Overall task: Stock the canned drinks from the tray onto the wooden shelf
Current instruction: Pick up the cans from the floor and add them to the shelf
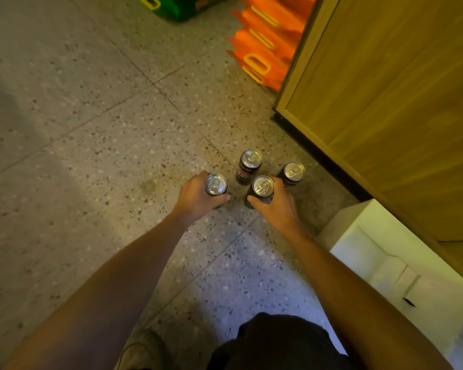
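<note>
Several dark canned drinks with silver tops are upright over the speckled floor. My left hand [195, 198] is wrapped around one can [216, 184]. Just to the right, my right hand [277, 208] grips a second can [263, 186]. Two more cans stand free on the floor beyond my hands: one [250, 162] in the middle and another [293, 172] nearer the wooden shelf unit [385, 102], whose side panel fills the right of the view. An empty white cardboard tray [390, 263] lies on the floor at the lower right, against the shelf unit.
Orange packs [262, 46] and green packs [171, 6] with yellow handles sit on the floor at the top, beside the shelf unit's corner. A black plinth [318, 153] runs along the unit's base. My dark clothing [278, 343] shows at the bottom edge.
</note>
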A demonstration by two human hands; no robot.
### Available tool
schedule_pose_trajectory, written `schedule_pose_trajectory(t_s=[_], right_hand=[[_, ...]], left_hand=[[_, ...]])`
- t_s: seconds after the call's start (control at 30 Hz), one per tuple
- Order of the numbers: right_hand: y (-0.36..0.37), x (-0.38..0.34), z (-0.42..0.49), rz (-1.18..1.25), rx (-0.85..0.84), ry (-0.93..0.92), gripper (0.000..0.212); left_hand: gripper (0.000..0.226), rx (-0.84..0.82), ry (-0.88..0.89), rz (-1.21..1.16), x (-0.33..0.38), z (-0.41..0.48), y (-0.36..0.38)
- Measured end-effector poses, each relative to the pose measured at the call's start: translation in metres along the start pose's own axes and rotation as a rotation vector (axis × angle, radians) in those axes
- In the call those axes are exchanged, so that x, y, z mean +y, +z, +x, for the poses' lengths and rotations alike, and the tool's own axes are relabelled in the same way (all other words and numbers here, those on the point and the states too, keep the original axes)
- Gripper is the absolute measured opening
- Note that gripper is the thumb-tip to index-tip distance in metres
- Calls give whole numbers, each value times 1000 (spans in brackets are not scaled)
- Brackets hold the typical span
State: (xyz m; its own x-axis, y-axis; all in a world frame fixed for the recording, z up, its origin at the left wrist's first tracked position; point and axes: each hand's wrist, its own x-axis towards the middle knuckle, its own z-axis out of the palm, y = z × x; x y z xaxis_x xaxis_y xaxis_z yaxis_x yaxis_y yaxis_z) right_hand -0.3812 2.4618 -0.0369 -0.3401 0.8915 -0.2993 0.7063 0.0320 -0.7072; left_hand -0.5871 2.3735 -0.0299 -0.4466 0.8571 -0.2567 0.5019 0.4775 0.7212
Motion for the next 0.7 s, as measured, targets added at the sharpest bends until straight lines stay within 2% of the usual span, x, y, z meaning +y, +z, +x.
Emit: schedule_pose_trajectory(t_s=[0.17, 0.3, 0.5, 0.6, 0.7], right_hand=[[-8, -9, -3, 45, 6, -19, 56], [-53, -55, -26, 69, 5, -14, 54], [-191, -195, -94, 136, 10, 2, 59], [-282, -276, -138, 144, 83, -14, 48], [-378, -355, -178, 60, 167, -43, 50]], left_hand=[[48, 3, -27, -114, 12, 0, -7], [39, -11, -21, -134, 68, -14, -54], [37, -66, 93, -37, 235, -55, -189], [39, -91, 159, 3, 340, -82, -265], [36, -122, 238, 38, 449, -108, -336]])
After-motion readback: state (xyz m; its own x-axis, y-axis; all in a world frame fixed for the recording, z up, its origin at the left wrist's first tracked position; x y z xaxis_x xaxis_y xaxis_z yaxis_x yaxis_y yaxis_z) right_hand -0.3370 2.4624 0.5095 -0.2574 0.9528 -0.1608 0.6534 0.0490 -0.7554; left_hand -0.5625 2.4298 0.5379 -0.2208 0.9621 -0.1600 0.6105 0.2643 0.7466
